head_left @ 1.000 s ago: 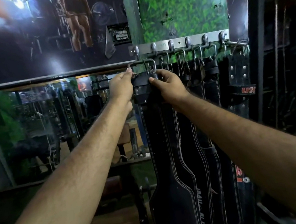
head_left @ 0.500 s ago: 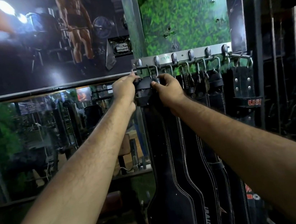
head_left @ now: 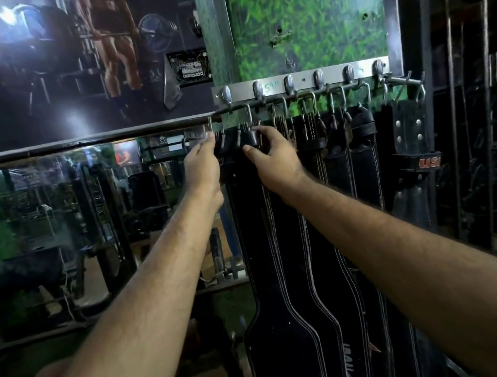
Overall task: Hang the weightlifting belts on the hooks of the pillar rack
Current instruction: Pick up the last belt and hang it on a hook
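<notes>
Both hands curl around the black belt's (head_left: 268, 249) top at 12 o'clock: left hand (head_left: 201, 166) steadies the buckle (head_left: 230, 121), right hand (head_left: 274, 156) pinches leather, seating it on the leftmost hook (head_left: 226, 94).

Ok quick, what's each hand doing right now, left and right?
Left hand: pinches the buckle end of the leftmost belt near the hook rack.
Right hand: grips the top of the same belt.

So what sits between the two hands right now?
In the head view, the top end of the leftmost black belt, with its metal buckle just above, lies between the left hand and right hand.
</notes>
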A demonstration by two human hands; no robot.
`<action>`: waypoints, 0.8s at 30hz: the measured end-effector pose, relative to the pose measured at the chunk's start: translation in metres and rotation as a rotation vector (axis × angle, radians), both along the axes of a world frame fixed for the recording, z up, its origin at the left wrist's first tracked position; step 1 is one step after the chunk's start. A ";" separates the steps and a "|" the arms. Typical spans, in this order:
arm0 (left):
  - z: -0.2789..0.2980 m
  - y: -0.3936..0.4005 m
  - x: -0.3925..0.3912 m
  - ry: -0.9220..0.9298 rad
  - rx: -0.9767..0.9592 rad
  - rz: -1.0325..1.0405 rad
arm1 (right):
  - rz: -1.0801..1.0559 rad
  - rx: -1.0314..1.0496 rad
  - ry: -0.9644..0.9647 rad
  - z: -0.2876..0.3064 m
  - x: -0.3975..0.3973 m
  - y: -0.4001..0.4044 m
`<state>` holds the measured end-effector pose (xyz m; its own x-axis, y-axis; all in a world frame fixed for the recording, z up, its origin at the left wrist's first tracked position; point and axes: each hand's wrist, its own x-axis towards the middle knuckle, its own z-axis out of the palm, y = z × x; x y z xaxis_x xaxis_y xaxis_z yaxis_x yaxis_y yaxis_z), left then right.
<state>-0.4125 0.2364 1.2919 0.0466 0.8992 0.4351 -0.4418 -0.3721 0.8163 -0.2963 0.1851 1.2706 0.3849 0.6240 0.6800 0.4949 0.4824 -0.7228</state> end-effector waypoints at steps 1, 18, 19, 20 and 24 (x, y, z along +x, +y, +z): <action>-0.009 -0.001 0.000 -0.001 0.000 -0.024 | 0.056 0.032 0.033 -0.011 0.001 0.000; -0.176 -0.024 0.002 0.361 -0.109 0.024 | 0.219 -0.377 -0.014 -0.173 0.020 -0.021; -0.190 -0.025 -0.001 0.393 -0.119 0.016 | 0.194 -0.412 -0.030 -0.185 0.021 -0.021; -0.206 -0.025 -0.004 0.424 -0.126 0.004 | 0.163 -0.445 -0.051 -0.196 0.021 -0.025; -0.274 -0.029 -0.019 0.701 -0.102 0.130 | 0.109 -0.596 -0.096 -0.248 0.027 -0.036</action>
<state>-0.4314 0.2071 1.0183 0.1741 0.9511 0.2553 0.2410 -0.2925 0.9254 -0.2698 0.1490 1.0225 0.2515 0.9400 0.2304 0.5418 0.0605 -0.8383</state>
